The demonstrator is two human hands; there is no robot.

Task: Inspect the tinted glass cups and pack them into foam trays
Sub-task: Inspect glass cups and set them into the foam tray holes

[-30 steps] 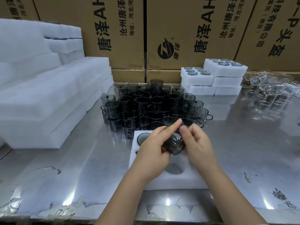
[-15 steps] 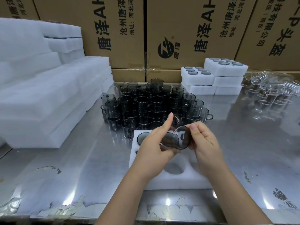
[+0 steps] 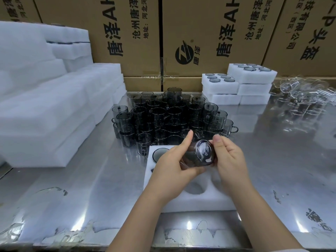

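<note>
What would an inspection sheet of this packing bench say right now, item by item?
Surface: steel table, film peeling along the near edge.
Job's things: tinted glass cup held tilted above the foam tray; one seated cup in its far-left pocket; loose tinted cups clustered behind.
Clutter: clear glass cups at far right.
Hands: left hand and right hand both grip the tinted glass cup.
Cables: nothing seen.
Surroundings: blank foam stacks on the left; packed trays and cardboard boxes behind.
</note>
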